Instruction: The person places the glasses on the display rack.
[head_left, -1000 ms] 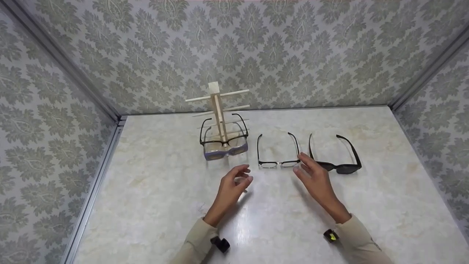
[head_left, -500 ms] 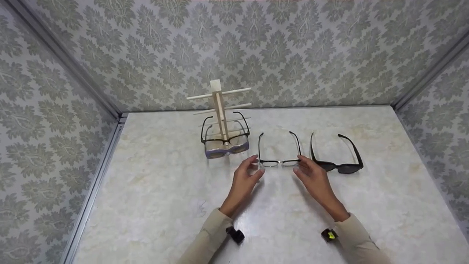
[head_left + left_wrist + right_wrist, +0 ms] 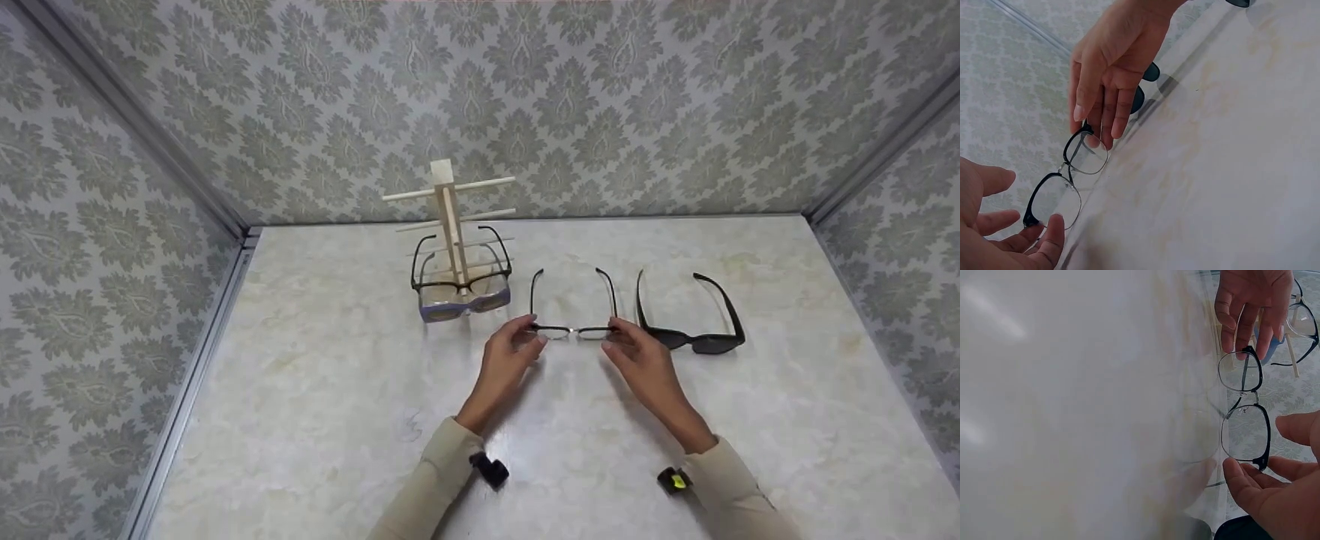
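Black half-rim eyeglasses [image 3: 571, 331] sit on the table, temples pointing to the back wall. My left hand [image 3: 504, 367] is at their left corner and my right hand [image 3: 651, 375] at their right. In the left wrist view, left fingertips touch the corner of the eyeglasses [image 3: 1041, 188], while the thumb stands apart from the frame. The right wrist view has right fingertips against the other corner of the eyeglasses [image 3: 1266, 436], that thumb also clear of it. Black sunglasses [image 3: 712, 343] lie just right of my right hand.
A wooden display stand [image 3: 448, 217] with crossbars rises at the back left. Black-framed glasses [image 3: 461, 285] and purple sunglasses [image 3: 465, 307] hang on its lower bars. Patterned walls [image 3: 570, 97] close off the back and sides of the marbled table [image 3: 315, 405].
My left hand has moved right and slightly forward, from open table to the left corner of the eyeglasses. The right hand has stayed nearly still at the right corner.
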### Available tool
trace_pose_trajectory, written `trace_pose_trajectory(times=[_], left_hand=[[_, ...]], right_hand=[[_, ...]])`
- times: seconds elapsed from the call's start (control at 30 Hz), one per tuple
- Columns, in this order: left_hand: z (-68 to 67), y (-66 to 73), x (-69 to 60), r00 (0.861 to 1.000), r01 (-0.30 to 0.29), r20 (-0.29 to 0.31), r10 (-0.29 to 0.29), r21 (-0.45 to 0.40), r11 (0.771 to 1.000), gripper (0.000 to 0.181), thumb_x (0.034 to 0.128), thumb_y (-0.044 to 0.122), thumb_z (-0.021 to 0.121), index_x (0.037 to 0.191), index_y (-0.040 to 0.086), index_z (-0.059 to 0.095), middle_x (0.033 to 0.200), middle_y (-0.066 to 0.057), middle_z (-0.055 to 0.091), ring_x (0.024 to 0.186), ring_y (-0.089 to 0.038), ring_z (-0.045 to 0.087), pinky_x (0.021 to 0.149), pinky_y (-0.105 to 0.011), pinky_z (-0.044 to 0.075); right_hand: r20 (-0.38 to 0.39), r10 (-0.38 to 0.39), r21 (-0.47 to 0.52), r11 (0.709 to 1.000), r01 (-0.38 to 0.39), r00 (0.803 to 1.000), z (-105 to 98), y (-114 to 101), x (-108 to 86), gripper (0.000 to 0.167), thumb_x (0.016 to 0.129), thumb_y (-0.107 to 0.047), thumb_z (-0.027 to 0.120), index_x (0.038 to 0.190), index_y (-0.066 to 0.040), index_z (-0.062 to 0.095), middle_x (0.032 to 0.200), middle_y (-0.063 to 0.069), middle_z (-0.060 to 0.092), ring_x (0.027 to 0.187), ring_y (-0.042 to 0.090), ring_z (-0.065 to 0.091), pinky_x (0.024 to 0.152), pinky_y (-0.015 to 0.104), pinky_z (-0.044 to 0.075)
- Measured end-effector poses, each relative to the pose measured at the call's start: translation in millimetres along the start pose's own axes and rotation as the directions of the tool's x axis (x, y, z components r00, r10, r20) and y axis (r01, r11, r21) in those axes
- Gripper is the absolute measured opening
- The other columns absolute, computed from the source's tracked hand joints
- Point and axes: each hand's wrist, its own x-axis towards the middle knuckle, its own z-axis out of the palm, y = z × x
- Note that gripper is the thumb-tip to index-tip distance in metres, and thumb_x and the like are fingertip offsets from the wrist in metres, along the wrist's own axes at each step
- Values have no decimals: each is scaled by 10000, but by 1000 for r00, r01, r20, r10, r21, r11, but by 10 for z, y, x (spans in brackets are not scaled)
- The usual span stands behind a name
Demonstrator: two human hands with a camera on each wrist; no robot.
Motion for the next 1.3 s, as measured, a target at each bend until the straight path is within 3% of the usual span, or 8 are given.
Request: trace_pose_trajectory(times=[0.33, 0.5, 0.7, 0.97, 1.2, 1.3], left_hand=[[-59, 82, -30, 999, -2, -35, 4, 60, 998, 429, 1036, 78, 742, 1411, -110, 651, 1236, -205, 750, 1152, -334, 746, 871, -312, 638], [-82, 138, -63, 1000, -7, -28, 7, 2, 1000, 409, 1032, 31, 734, 1400, -126, 646, 1209, -216, 754, 1136, -339, 754, 845, -311, 662], [-113, 232, -112, 1000, -15, -23, 14, -40, 999, 369, 1035, 3, 723, 1373, -133, 663, 1167, -221, 756, 1098, -328, 759, 824, -295, 663], [-166, 280, -150, 999, -37, 2, 37, -52, 998, 290, 1032, 17, 732, 1289, -116, 715, 1152, -222, 761, 1045, -316, 769, 837, -305, 666], [-198, 330, -166, 999, -35, 24, 36, -64, 997, 280, 1036, 28, 722, 1291, -87, 742, 1161, -281, 754, 964, -217, 763, 829, -307, 664], [-206, 350, -172, 999, -32, 18, 33, -62, 998, 280, 1046, 38, 722, 1297, -84, 748, 1169, -299, 748, 968, -236, 772, 837, -314, 666]], right_hand=[[-53, -46, 19, 999, 47, 998, -39, -109, -52, 307, 1066, -43, 729, 1354, 66, 728, 1253, 196, 771, 1129, 314, 763, 902, 174, 603], [-75, -64, 50, 996, 68, 995, -68, -150, -62, 224, 1052, 5, 727, 1258, 90, 756, 1145, 216, 791, 1034, 262, 784, 877, 198, 622], [-90, -70, 77, 994, 77, 993, -101, -196, -81, 177, 1030, 40, 739, 1198, 84, 770, 1128, 203, 793, 991, 180, 785, 888, 232, 634], [-68, -100, 85, 991, 106, 993, -152, -268, -136, 163, 1033, 19, 748, 1184, 69, 781, 1100, 199, 796, 980, 277, 789, 885, 287, 647], [-70, -115, 134, 983, 124, 991, -155, -303, -172, 151, 1018, 40, 757, 1163, 35, 796, 1095, 310, 763, 950, 241, 794, 861, 309, 656], [-83, -108, 154, 981, 120, 991, -150, -321, -184, 169, 1012, 60, 754, 1176, 46, 791, 1080, 326, 757, 929, 206, 793, 845, 300, 658]])
